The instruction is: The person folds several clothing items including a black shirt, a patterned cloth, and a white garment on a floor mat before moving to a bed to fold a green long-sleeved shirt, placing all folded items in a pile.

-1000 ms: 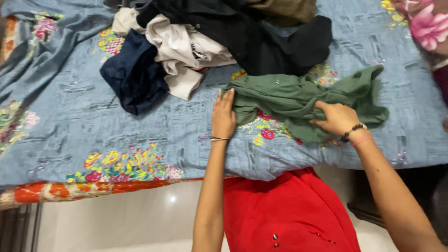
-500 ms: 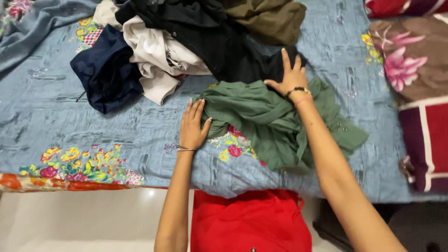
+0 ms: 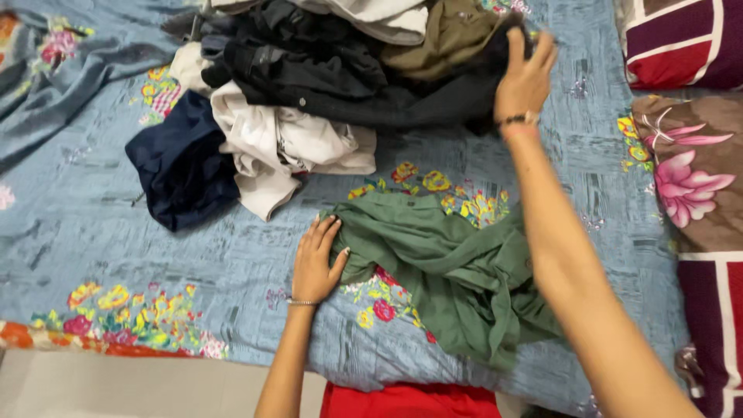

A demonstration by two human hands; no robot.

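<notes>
Head view looks down on a bed covered by a blue-grey cotton sheet printed with bright flower clusters [image 3: 101, 255], which fills most of the frame. At the right edge lie two pillows: a brown one with large pink flowers [image 3: 693, 182] and, above it, a maroon one with white stripes [image 3: 681, 39].

Across the top of the bed sits a heap of clothes. A black heavy garment with small buttons [image 3: 325, 81] spreads through the middle of the heap, an olive-brown folded cloth [image 3: 445, 35] lies on it toward the right, a white crumpled shirt [image 3: 282, 147] spills out below it, and a navy blue bunched garment [image 3: 182, 166] lies just beside the white one on the left.

Nearer the bed's edge, apart from the heap, a green rumpled cotton garment [image 3: 445, 263] lies spread on the sheet, partly under the right forearm.

Right hand [image 3: 522, 77], with a dark bead bracelet and a pink band at the wrist, is raised at the right end of the black garment; its fingers are spread and their tips touch the dark cloth, and I cannot tell whether the grip has closed on it. Left hand [image 3: 316, 263], with a thin bangle, rests flat on the sheet, fingers loosely open against the left edge of the green garment, holding nothing.
</notes>
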